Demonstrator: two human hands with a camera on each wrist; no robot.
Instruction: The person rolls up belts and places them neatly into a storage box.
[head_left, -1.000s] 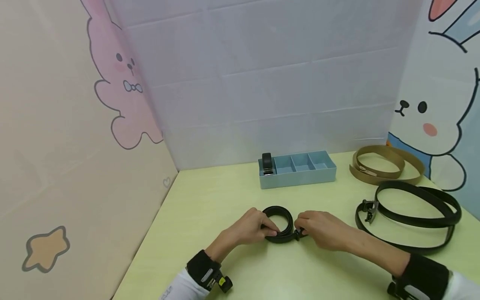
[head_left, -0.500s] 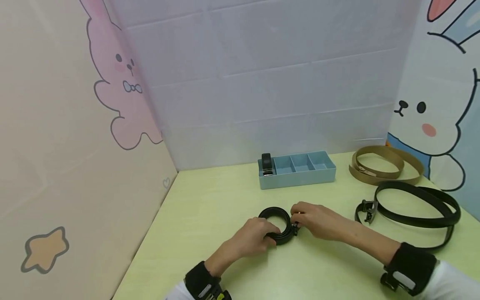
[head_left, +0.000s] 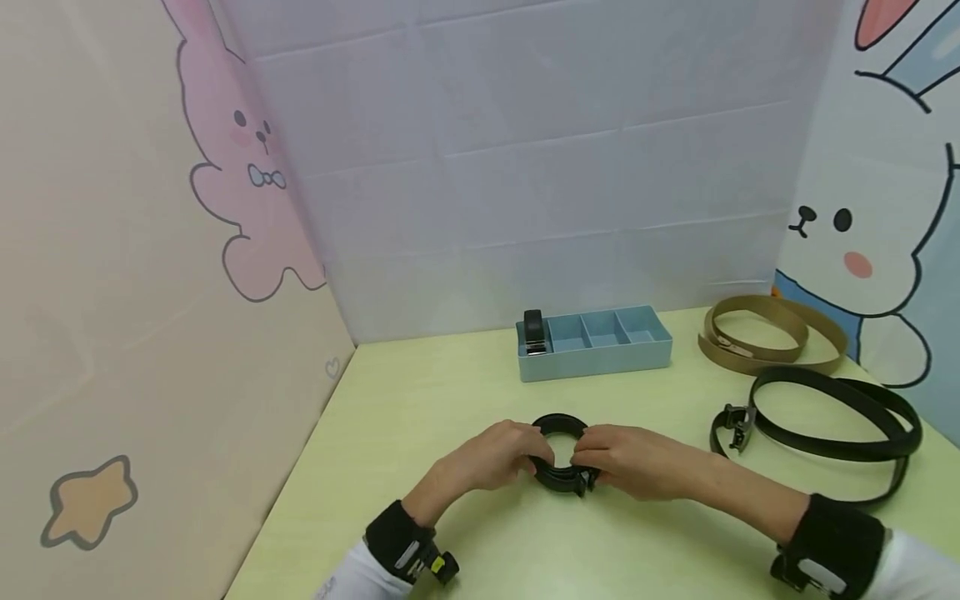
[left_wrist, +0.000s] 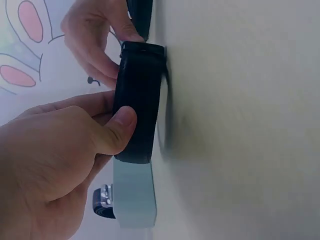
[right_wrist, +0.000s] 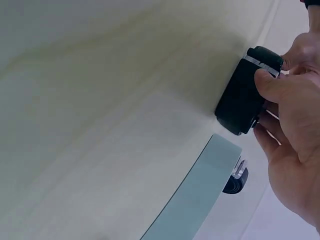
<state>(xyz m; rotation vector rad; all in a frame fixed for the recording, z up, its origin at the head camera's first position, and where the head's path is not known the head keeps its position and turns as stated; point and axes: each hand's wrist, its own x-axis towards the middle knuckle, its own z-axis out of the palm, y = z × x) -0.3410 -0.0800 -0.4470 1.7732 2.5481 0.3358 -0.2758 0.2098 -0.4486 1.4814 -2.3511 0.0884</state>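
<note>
A black belt [head_left: 557,480], wound into a round coil, stands on edge on the table between the two hands. My left hand [head_left: 495,455] grips the coil's left side, thumb flat on the outer strap in the left wrist view, where the belt [left_wrist: 139,100] shows as a wide dark band. On the other side my right hand [head_left: 637,460] pinches the coil near its buckle [head_left: 585,480]. From the right wrist, the thumb of the right hand [right_wrist: 300,120] presses beside a silvery strip on the belt [right_wrist: 242,97].
Behind the hands is a pale blue divided box [head_left: 596,363], a rolled black belt [head_left: 534,329] in its left compartment. A tan belt [head_left: 821,329] lies loosely coiled at the back right. Nearer, a loose black belt [head_left: 832,448] with a metal buckle lies beside the right forearm.
The belt's buckle end has come in from the right and now lies against the coil's lower right. The right hand has moved inward with it, and the left hand has shifted its grip.
</note>
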